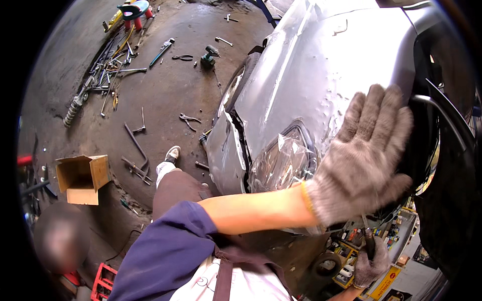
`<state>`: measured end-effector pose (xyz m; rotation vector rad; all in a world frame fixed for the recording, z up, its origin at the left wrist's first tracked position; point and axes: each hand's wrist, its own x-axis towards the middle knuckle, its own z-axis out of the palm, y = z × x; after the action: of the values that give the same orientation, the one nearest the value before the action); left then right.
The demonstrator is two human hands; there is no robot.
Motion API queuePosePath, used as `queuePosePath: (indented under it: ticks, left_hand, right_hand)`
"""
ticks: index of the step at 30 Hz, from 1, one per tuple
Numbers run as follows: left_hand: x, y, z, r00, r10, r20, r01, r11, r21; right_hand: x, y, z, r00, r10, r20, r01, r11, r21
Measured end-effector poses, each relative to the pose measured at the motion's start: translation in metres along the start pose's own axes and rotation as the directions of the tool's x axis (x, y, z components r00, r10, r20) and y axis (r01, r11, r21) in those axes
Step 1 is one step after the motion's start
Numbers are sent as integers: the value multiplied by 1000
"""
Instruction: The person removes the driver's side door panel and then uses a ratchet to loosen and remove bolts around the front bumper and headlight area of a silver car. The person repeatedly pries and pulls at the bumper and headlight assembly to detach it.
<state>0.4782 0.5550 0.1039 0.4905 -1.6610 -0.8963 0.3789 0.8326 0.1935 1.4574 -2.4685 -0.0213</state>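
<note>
My left hand, in a grey-brown knitted glove, reaches across with its fingers stretched out and slightly spread. Nothing is in it. It hovers over or lies on the silver car fender; contact cannot be told. Beside its wrist is the headlight, covered with wrinkled clear plastic. Lower right, my right hand, gloved too, is closed around the dark handle of a screwdriver. Its thin shaft points up toward the car front, and the tip is hidden. A gap shows between the fender and the silver bumper.
Across the floor lie a drill, pliers, a pipe wrench and a heap of tools. An open cardboard box and another person are at left. Shelves of bottles and a tyre stand lower right.
</note>
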Motion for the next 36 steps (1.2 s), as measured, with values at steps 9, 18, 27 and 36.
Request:
queuePosePath:
  ticks: [9,18,27,36]
  left_hand:
    - [-7,-11,21,997,-19,78,15,999,47]
    - [-10,-11,16,999,-33,5,34,999,-19]
    - [-92,-58,-41,929,-357,96,369,910,-188]
    - [-118,-94,-37,896,-441,54,441,865,-240]
  right_hand:
    - [2,2,2,1000,-20,-19,19,1000,-13]
    - [-2,9,8,996,-16,-91,16,1000,-10]
    - [-10,-1,6,967,253,-36,-249,965,84]
    - [-12,-7,-13,998,50,27,-40,954,-296]
